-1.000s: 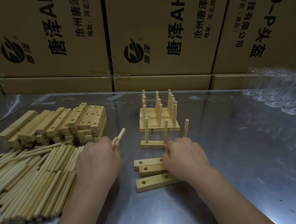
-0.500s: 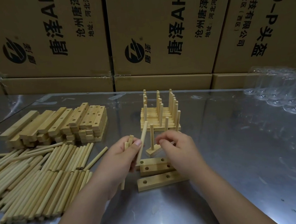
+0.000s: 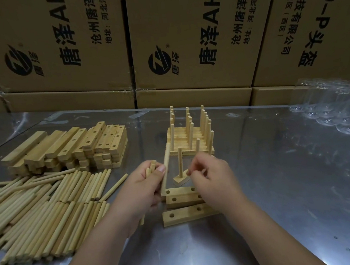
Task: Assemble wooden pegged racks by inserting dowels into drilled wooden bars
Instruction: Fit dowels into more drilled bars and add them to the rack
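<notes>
Since a second ago my left hand [image 3: 141,191] has come away from the dowel pile [image 3: 38,213] to the middle of the table [image 3: 282,186], and my right hand [image 3: 215,179] has left the loose bars and taken up a drilled bar [image 3: 179,180]. Over the last half second neither hand has shifted much. My left hand is clenched around a few spare dowels [image 3: 152,167], whose tips poke out above my fist, while my thumb pins one long dowel [image 3: 165,171] against my fingers. That dowel leans slightly, its top toward the far side and its lower end just beside the left end of the nearer bars. My right hand pinches the drilled bar by its right part, so only the left end shows, tilted just off the table. One peg [image 3: 180,161] stands upright in it. Near me, partly under my right wrist, lie two loose bars [image 3: 181,197] with open holes, one behind the other. Finished racks [image 3: 188,140] stand stacked on the far side of my hands, pegs pointing up. Far to the left sits a heap of undrilled-looking and drilled bars [image 3: 75,146], with the dowel pile spread nearer on that side. Clear plastic packaging [image 3: 339,112] lies far right, and printed cardboard boxes [image 3: 182,35] line the back.
</notes>
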